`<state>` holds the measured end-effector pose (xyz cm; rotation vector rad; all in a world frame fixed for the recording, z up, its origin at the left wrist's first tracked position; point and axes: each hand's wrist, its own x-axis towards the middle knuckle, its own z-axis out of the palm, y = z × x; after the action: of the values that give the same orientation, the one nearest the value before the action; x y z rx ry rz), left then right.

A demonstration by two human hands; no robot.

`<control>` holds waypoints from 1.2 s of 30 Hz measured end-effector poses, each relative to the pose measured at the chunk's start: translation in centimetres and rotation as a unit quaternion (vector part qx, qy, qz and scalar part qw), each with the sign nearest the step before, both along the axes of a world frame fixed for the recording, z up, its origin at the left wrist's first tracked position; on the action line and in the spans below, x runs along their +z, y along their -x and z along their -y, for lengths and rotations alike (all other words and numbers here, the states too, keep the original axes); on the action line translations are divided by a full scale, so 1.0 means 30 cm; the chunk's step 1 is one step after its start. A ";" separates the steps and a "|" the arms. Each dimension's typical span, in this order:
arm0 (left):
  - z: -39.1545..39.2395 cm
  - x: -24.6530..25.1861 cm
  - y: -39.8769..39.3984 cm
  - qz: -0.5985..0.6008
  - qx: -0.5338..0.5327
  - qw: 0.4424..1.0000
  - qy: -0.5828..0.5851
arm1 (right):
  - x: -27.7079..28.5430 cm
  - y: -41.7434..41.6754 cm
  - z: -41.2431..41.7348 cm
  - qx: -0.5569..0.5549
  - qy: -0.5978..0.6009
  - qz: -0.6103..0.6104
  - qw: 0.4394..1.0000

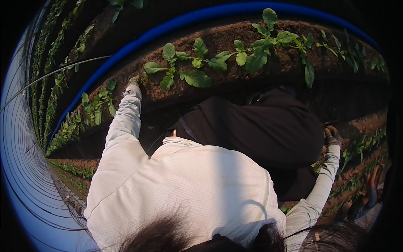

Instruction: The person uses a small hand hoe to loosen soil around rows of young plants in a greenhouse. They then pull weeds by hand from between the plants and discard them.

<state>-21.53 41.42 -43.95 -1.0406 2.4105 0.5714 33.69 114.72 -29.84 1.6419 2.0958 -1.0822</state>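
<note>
At the left end of the near plant row, my left hand [133,80] reaches down to the soil beside a small leafy seedling [144,78]. Its fingers are small and partly lost against the earth, so their grip is unclear. My right hand [332,136], in a dark glove, is low at the right, beside my dark-trousered leg [252,129]. Those fingers look curled, and a thin dark object [330,122] shows just beyond them; whether they hold it cannot be seen. Broad-leaved young plants [196,78] grow from the raised soil bed [220,39] before me.
A blue hose or pipe [201,17] curves along the bed's far side. A thin rod [63,67] slants at the left. More crop rows [50,53] run beyond, near hooped greenhouse sheeting [15,126]. Another person [368,198] is partly visible at the far right.
</note>
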 end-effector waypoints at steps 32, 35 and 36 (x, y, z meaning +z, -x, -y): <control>0.011 0.045 -0.213 -0.245 0.004 0.908 -0.339 | 0.365 1.838 1.348 0.217 0.330 -0.326 0.859; 0.032 0.052 -0.250 -0.259 0.005 0.878 -0.402 | 0.195 1.793 1.520 0.125 0.416 -0.257 0.863; 0.038 0.055 -0.262 -0.261 0.008 0.871 -0.416 | 0.136 1.773 1.557 0.171 0.397 -0.209 0.877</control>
<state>-13.67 40.27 -42.29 -0.5475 2.1320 1.8789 -19.51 68.02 -25.75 0.6563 1.6586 -1.9286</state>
